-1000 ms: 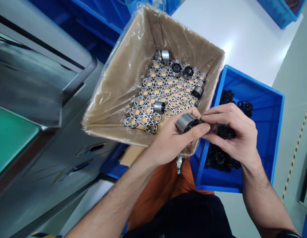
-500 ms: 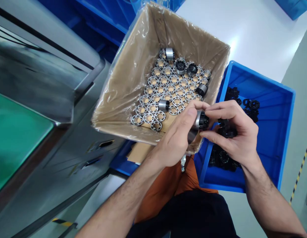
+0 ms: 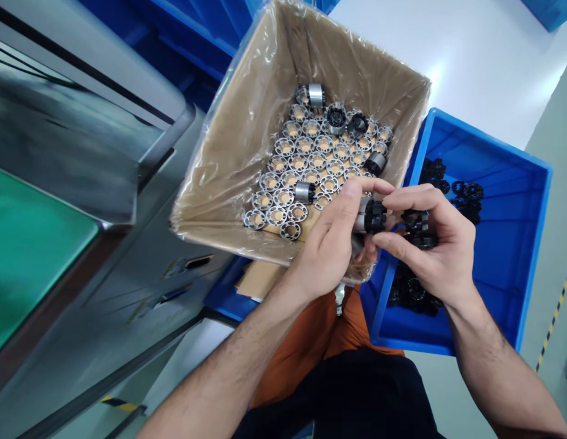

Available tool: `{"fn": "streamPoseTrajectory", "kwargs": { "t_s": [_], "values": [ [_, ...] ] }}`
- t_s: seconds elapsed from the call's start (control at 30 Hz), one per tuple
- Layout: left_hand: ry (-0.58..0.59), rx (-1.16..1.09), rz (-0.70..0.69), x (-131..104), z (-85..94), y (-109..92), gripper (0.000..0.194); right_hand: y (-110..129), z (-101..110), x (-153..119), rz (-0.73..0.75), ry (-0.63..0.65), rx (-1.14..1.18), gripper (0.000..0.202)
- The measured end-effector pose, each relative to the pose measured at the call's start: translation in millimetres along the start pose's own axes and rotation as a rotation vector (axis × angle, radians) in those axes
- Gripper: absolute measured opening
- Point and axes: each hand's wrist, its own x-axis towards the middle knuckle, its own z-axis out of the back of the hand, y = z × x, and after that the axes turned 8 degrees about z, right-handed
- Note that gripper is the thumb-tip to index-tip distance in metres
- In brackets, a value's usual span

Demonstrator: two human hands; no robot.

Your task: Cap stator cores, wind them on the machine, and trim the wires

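In the left hand's grip (image 3: 327, 256) — a metal core (image 3: 359, 222), right hand (image 3: 443, 256) pinching its black ring (image 3: 376, 217).

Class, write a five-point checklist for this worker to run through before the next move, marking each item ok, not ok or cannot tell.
1. Metal cylinder held in the left hand: ok.
2. Right hand up at the cylinder's black end: ok, thumb and fingers are on either side of it.
3. Black end pushed fully home: cannot tell, the fingers hide part of it.
4. Every cylinder in the cardboard box standing upright: not ok, a loose cylinder lies on its side on the metal rings.
5. Black pieces available in the blue bin: ok.
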Motion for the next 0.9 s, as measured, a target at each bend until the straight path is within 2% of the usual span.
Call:
{"fn": "streamPoseTrajectory", "kwargs": {
  "t_s": [0.13,0.27,0.47,0.63,0.8,0.9],
  "values": [
    [-0.014,0.026,-0.004,0.7,0.5,1.5,0.056,0.9,2.9,1.4,-0.002,0.032,0.002,0.032],
    [-0.048,0.077,-0.032,-0.7,-0.5,0.2,0.052,3.9,1.1,-0.4,-0.097,-0.006,-0.024,0.036],
    [-0.043,0.169,-0.064,-3.1,-0.5,-5.1,0.049,5.6,-4.2,-2.2,-0.151,-0.067,0.002,0.041],
    [-0.037,0.173,-0.055,-4.8,-0.7,-5.7,0.048,2.6,-4.3,-2.8,-0.109,-0.077,0.039,0.041],
    [0.041,0.076,0.009,-8.7,1.4,-6.5,0.052,0.2,-3.1,-5.1,-0.202,-0.076,0.141,0.041],
    [0.111,0.045,0.061,-10.8,4.9,-7.0,0.054,-2.9,-0.8,-6.1,-0.194,-0.041,0.136,0.045]
  ]
}}
